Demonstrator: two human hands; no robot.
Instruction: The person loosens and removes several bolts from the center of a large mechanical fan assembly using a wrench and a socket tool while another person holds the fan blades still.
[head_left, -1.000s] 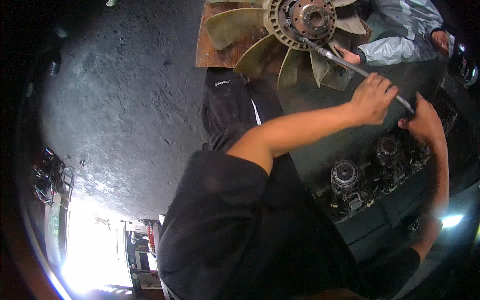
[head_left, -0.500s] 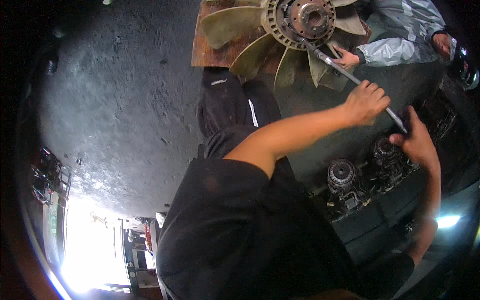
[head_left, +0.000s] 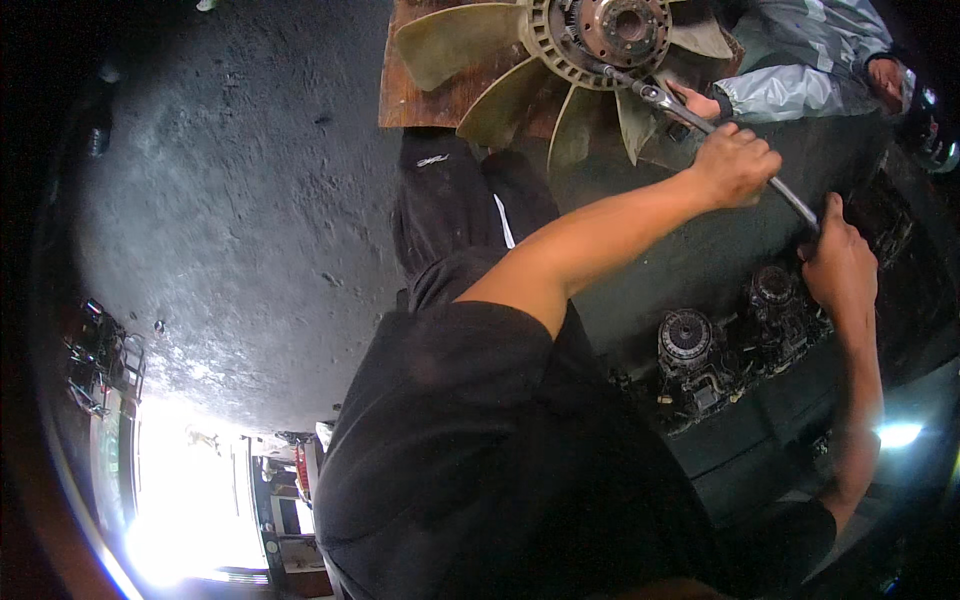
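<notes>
A large fan [head_left: 500, 100] with pale, dirty blades lies on a reddish-brown board, a rusty round hub [head_left: 628, 32] at its centre. A long-handled socket wrench [head_left: 793, 200] reaches from beside the hub toward the lower right. My left hand [head_left: 738, 165] is closed round the middle of its handle, knuckles up. At the handle's outer end is my right hand [head_left: 842, 262], one finger pointing upward and the others seeming to curl against the bar; its palm side is hidden. Another person's hand [head_left: 695, 103] rests by the wrench head and a fan blade.
The other person, in a silver-grey jacket [head_left: 790, 95], is at the upper right. Greasy machine parts [head_left: 690, 345] stand on the floor below my hands. The board [head_left: 400, 100] sticks out left of the fan. Dark, worn floor [head_left: 240, 200] spreads to the left.
The outer end of the wrench has swung upward in the picture, toward the fan. My right hand has moved up with it and presses closer to the bar; my left hand keeps its grip.
</notes>
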